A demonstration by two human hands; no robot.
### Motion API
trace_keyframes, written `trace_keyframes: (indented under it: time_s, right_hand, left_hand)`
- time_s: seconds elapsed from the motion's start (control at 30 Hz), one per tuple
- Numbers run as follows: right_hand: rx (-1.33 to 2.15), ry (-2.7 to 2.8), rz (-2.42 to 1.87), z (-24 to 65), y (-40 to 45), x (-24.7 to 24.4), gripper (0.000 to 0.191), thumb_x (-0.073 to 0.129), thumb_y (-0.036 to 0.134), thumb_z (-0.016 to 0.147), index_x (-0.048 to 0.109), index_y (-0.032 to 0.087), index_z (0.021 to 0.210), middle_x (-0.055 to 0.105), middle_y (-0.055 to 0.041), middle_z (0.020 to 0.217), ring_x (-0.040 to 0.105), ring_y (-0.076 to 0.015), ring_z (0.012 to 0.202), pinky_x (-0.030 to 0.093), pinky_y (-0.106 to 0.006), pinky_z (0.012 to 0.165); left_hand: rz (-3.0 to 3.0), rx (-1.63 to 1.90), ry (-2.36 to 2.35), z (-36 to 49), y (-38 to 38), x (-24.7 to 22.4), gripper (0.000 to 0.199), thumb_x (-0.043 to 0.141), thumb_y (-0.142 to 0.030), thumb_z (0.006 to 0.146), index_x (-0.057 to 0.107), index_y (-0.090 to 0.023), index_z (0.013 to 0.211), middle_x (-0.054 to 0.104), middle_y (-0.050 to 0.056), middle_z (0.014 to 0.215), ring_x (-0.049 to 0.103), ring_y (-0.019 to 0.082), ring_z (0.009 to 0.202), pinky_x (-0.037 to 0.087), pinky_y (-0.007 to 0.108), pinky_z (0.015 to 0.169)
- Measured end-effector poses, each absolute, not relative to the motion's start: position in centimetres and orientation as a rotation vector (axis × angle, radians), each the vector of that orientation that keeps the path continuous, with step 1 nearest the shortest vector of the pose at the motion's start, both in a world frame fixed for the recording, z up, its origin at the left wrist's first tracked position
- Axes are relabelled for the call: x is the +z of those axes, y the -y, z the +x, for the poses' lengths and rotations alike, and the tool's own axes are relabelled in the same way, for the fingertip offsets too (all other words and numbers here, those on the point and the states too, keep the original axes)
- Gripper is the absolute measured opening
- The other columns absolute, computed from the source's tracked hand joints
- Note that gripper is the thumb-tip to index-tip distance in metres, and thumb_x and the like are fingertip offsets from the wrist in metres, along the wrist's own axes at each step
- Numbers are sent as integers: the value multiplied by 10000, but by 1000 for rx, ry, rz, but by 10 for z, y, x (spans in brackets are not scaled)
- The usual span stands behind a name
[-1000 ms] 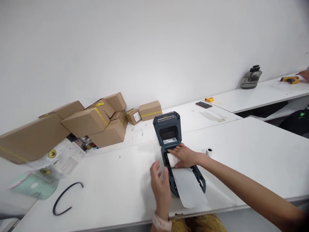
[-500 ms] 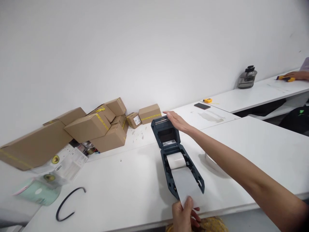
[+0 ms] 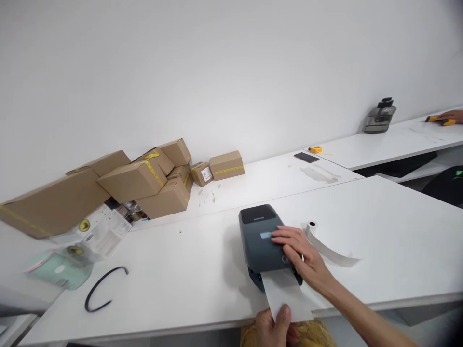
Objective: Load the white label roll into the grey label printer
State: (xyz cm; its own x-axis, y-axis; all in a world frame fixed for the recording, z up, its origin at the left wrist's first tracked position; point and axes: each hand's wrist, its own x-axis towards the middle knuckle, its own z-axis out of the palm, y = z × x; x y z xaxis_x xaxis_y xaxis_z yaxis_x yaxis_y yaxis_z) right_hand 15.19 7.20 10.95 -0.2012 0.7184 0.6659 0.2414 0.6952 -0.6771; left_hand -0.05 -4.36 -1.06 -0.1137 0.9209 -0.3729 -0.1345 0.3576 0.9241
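Note:
A dark blue-grey label printer (image 3: 255,248) sits near the table's front edge with its lid lowered. White label paper (image 3: 285,291) sticks out of its front and reaches past the table edge. My left hand (image 3: 275,327) pinches the paper's end between thumb and fingers. On the lid's right side rests my right hand (image 3: 302,253), fingers stretched out flat and holding nothing. The label roll inside is hidden by the lid. Just right of the printer stands a small white paper roll (image 3: 311,228) with a loose strip curling away.
Cardboard boxes (image 3: 159,195) are piled against the wall at left. Nearer lie plastic packets (image 3: 108,231), a green pouch (image 3: 60,270) and a black curved strap (image 3: 96,291). Farther right are a phone (image 3: 306,157), a yellow tape measure (image 3: 315,150), a grey container (image 3: 379,117) and another person's hand (image 3: 452,115).
The printer's lid has swung down from open, with my right hand on it. The label roll is now covered and the small paper roll is visible. My left hand keeps its pinch.

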Motion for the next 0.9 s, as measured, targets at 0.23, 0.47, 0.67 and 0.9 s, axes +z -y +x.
trace_keyframes:
  time_s: [0.23, 0.47, 0.67, 0.9]
  right_hand:
    - [846, 1387, -1114, 135, -38, 52, 575, 579, 511, 918, 444, 362, 1457, 382, -31, 1602, 312, -310, 1487, 303, -542, 1196]
    - [1319, 1025, -1274, 132, -33, 32, 1061, 628, 723, 756, 165, 263, 1593, 309, -137, 1635, 359, -358, 1464, 363, -540, 1159]
    - [1264, 1028, -1306, 130, -31, 30, 1013, 610, 728, 761, 239, 268, 1583, 292, -103, 1647, 342, -343, 1475, 378, -502, 1157]
    - [1324, 1019, -1236, 133, -30, 24, 877, 623, 652, 809, 331, 280, 1548, 467, -109, 1551, 464, -364, 1396, 459, -511, 1095]
  left_hand:
    - [813, 1083, -1438, 4, 47, -5, 792, 601, -929, 537, 698, -147, 612, 604, 56, 519, 506, 150, 457, 428, 301, 500]
    - [884, 1286, -1605, -9, 49, 7, 699, 532, -890, 677, 599, -194, 667, 576, 24, 584, 544, 172, 579, 455, 294, 580]
    - [869, 1446, -1636, -28, 18, 46, 921, 547, -753, 804, 324, -205, 1509, 354, 163, 1590, 380, 293, 1442, 452, 328, 1059]
    - [844, 1340, -1489, -20, -6, 44, 968, 709, -667, 714, 401, -161, 1479, 601, 171, 1399, 574, 336, 1280, 506, 372, 1010]
